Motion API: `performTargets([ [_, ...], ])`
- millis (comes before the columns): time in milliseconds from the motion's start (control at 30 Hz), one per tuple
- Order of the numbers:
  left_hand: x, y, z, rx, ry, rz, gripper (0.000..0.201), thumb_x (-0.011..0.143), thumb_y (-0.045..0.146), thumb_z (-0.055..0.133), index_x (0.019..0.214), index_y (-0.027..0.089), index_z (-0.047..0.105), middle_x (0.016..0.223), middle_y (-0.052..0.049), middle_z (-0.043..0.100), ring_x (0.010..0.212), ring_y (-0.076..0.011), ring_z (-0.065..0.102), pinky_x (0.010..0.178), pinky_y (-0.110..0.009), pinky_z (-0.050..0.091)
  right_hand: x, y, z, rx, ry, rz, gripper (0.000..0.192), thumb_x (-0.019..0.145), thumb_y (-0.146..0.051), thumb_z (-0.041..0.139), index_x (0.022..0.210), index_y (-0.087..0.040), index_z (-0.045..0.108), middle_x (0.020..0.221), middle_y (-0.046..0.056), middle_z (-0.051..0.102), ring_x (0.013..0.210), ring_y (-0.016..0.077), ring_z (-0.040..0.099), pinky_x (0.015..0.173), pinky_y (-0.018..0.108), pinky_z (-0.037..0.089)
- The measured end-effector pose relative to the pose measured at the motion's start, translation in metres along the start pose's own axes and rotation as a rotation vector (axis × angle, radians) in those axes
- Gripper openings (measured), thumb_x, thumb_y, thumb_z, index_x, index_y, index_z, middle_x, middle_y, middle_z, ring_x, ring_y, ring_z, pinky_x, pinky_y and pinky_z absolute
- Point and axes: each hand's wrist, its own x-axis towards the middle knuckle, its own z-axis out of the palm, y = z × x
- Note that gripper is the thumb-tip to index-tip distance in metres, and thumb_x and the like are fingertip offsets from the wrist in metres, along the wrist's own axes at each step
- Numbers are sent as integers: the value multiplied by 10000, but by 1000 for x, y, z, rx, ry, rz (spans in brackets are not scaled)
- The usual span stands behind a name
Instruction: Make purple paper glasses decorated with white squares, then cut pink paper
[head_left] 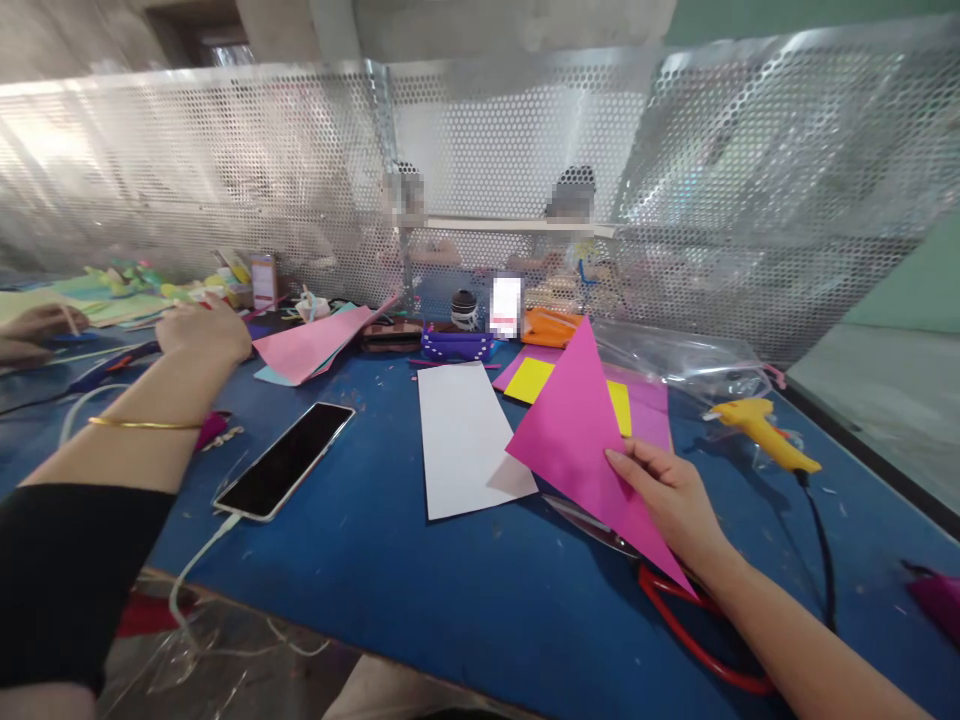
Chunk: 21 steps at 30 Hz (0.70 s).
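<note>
In the head view my right hand pinches the right edge of a magenta paper sheet, thumb on top. The sheet is tilted up off the table, one corner pointing upward and another hanging low. Partly under it lies a white paper sheet. Scissors with red handles lie beneath the magenta sheet and my forearm, their blades partly hidden. Yellow paper and pink-purple paper lie behind the raised sheet. My left hand is not in view.
A phone on a cable lies left. A neighbour's arm with a bangle and black sleeve reaches in there. At right sits a yellow glue gun with a black cord. Pencil cases, including a blue-purple one, line the perforated metal screen.
</note>
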Motion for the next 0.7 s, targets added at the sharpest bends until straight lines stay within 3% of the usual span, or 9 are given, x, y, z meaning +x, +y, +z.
performTargets([
  [100,-12,25,2,-183,78,88,586,1029,361,264,1445,-52,264,1578,-278,229,1415,-485,185,1093,-659,140,2,1,1,0,-1,3,366,749,-557,667,675,-202,616,637,-13,561,588,131,464,551,258,391],
  [167,-39,50,14,-345,48,182,550,1003,416,353,1426,70,415,1545,-162,386,1398,-404,298,1134,-578,150,3,2,1,4,-7,8,374,744,-566,668,663,-206,609,654,-8,577,611,138,481,566,262,401],
  [267,-94,91,42,-622,-179,344,471,931,444,500,1310,177,582,1295,-68,668,1171,-234,596,1024,-362,420,2,3,3,27,-24,25,377,746,-573,669,670,-209,610,665,-4,594,617,141,498,564,261,404],
  [367,-140,126,65,-822,-450,402,562,828,476,643,1305,183,598,1219,-102,712,1028,-232,687,834,-319,542,0,-1,3,64,-58,53,370,769,-577,653,724,-210,635,691,-1,622,617,142,533,569,264,426],
  [400,-150,135,71,-987,-601,304,594,782,465,707,1292,176,610,1245,-123,697,1055,-253,680,845,-338,542,-1,-3,3,75,-76,60,367,767,-576,657,735,-210,642,700,-1,632,627,145,549,580,266,438],
  [467,-161,150,79,-1191,-780,144,563,695,432,798,1187,184,685,1173,-120,730,1032,-265,684,855,-352,534,-3,-9,2,90,-122,75,358,748,-567,679,736,-211,652,705,-4,649,646,149,572,608,271,458],
  [533,-163,158,86,-1273,-888,56,422,661,401,827,999,156,760,1008,-120,775,912,-264,710,814,-357,538,-5,-14,1,99,-179,94,343,731,-550,705,734,-210,665,703,-9,661,650,149,586,626,273,472],
  [600,-161,162,92,-1281,-918,7,323,661,384,827,857,133,781,865,-121,786,801,-256,716,766,-355,541,-7,-18,0,114,-248,125,329,729,-532,716,783,-210,685,742,-6,688,678,159,616,649,283,492],
  [700,-157,160,99,-1324,-857,-60,298,684,382,809,865,147,781,867,-98,791,803,-231,712,775,-327,535,-8,-22,-3,129,-334,180,300,724,-483,739,832,-206,698,791,-2,716,713,168,647,678,292,507],
])
